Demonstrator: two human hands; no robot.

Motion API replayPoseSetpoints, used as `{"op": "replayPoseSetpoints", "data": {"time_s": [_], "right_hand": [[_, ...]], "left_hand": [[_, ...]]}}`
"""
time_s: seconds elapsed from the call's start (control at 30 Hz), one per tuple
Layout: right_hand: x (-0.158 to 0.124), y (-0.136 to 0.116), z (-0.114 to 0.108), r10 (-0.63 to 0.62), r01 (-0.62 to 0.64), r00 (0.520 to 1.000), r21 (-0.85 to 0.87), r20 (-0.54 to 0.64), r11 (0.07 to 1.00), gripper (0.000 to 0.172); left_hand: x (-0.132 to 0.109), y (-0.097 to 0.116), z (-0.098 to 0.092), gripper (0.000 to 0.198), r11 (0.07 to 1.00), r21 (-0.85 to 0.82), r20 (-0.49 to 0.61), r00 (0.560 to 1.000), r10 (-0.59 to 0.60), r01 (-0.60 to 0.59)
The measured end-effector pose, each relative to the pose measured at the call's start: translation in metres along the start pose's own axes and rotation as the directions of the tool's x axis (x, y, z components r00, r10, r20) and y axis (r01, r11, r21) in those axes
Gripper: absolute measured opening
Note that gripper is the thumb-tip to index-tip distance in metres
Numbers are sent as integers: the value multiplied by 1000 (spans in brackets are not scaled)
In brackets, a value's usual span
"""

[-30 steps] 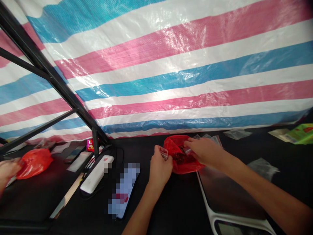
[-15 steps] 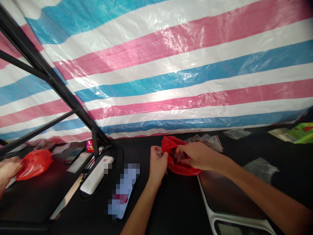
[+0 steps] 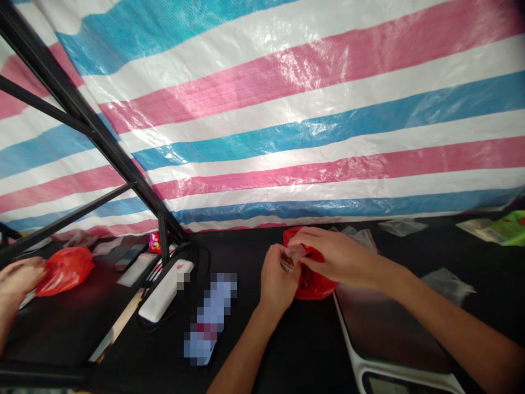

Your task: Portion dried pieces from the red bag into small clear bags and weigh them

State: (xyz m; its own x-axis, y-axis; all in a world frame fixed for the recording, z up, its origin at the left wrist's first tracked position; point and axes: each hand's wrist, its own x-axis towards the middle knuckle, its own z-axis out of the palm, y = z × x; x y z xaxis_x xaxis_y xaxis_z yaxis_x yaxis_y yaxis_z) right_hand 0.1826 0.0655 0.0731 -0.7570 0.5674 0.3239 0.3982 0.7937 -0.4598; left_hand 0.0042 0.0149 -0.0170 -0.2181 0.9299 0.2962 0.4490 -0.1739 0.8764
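Note:
My left hand [image 3: 279, 284] is closed around a small clear plastic bag [image 3: 287, 261] with something dark inside. The fingers of my right hand [image 3: 332, 251] are pinched together at the mouth of that small bag; what they hold is hidden. Beneath and behind both hands sits an open red plastic bag [image 3: 318, 284], with dark bits showing inside. The red bag lies on the black table [image 3: 303, 345], against the left edge of a flat scale [image 3: 385, 323].
A phone [image 3: 211, 320] and a white power strip [image 3: 166, 290] lie left of my hands. Clear bags [image 3: 449, 284] and a green packet [image 3: 508, 227] are at right. Beyond a black metal frame [image 3: 123, 169], another person's hand [image 3: 22, 276] holds a red bag [image 3: 68, 271].
My right hand has come out of the red bag and moved left to the small clear bag. My left hand has shifted right and turned, showing more of the small bag.

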Motion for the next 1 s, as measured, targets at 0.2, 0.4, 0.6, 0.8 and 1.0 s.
{"op": "replayPoseSetpoints", "data": {"time_s": [0.2, 0.4, 0.6, 0.8, 1.0], "right_hand": [[3, 6, 12, -119, 112, 991, -109, -59, 988, 40], [0, 9, 1, -1, -20, 990, -156, -138, 987, 31], [-6, 13, 5, 78, -68, 995, -146, 61, 987, 34], [-2, -7, 11, -45, 45, 999, 43, 6, 998, 40], [1, -11, 11, -165, 165, 986, -6, -16, 986, 12]], "left_hand": [[-2, 4, 2, 25, 996, -79, 12, 1000, -27, 27], [4, 1, 0, 25, 989, -145, -56, 998, -41, 33], [11, 1, -13, 23, 982, -183, -284, 959, -2, -52], [6, -1, -10, 22, 976, -182, -287, 956, 62, -119], [-3, 0, 0, 51, 900, -407, -86, 988, 131, -155]]}}
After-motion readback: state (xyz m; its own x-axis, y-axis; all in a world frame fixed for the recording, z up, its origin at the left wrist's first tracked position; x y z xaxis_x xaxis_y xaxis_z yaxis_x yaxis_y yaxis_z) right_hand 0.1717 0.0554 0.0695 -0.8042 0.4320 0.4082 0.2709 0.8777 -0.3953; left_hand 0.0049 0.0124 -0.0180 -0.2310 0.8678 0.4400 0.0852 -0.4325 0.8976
